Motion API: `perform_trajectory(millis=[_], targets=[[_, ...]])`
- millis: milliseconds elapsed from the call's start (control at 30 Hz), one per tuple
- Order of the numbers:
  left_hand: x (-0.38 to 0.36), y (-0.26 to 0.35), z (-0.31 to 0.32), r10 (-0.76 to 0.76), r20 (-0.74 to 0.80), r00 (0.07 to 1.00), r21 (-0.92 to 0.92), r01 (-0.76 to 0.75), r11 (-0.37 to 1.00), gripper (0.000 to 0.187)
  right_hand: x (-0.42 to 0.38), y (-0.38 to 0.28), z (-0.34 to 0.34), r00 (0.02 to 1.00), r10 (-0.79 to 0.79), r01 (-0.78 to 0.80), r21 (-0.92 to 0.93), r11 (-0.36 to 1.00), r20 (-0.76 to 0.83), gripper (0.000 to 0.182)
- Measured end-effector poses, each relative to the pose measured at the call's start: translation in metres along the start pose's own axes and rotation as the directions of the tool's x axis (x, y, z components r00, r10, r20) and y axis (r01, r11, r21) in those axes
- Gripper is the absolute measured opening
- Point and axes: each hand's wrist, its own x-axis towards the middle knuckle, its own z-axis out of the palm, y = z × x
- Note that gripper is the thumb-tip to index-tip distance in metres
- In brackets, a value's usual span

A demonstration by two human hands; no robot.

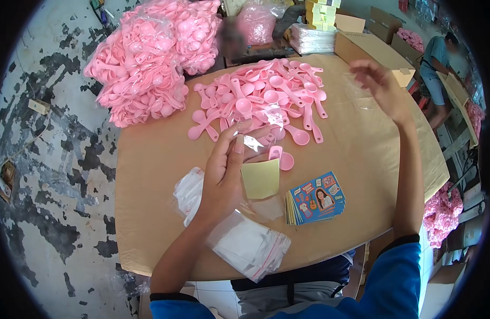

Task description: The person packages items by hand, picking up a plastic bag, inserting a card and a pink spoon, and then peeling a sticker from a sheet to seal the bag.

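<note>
My left hand pinches the top of a clear plastic bag at the middle of the table. In this bag are a pale yellow card and a pink spoon. My right hand is raised over the table's right side, its fingers apart and holding nothing, near a clear plastic wrapper. A pile of pink spoons lies beyond my left hand. Printed blue cards are stacked right of the bag. Empty clear bags lie below my left hand.
Large bags of pink spoons stand at the back left of the brown-covered table. A cardboard box and stacked white packets are at the back. Another person is at the far right.
</note>
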Motion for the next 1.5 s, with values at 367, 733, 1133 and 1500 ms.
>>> perform_trajectory(millis=[367, 733, 1133, 1500], targets=[[0.000, 0.003, 0.000, -0.046, -0.001, 0.999, 0.055, 0.046, 0.997, 0.039, -0.004, 0.120, -0.035, 0.994, 0.078, -0.096, -0.275, 0.957, -0.076, 0.036], [0.000, -0.004, -0.009, -0.042, 0.004, 0.999, 0.153, 0.041, 0.987, 0.039, -0.026, 0.021, -0.042, 0.932, 0.129, -0.235, 0.293, 0.927, 0.339, 0.023], [-0.001, -0.005, -0.010, -0.040, -0.029, 0.999, 0.198, 0.045, 0.979, 0.038, -0.018, 0.110, -0.009, 0.868, 0.456, -0.363, -0.373, 0.854, 0.198, 0.016], [0.000, 0.000, -0.004, -0.035, -0.038, 0.999, 0.119, 0.039, 0.992, 0.038, -0.023, 0.095, -0.021, 0.844, 0.434, -0.330, -0.333, 0.884, 0.316, 0.027]])
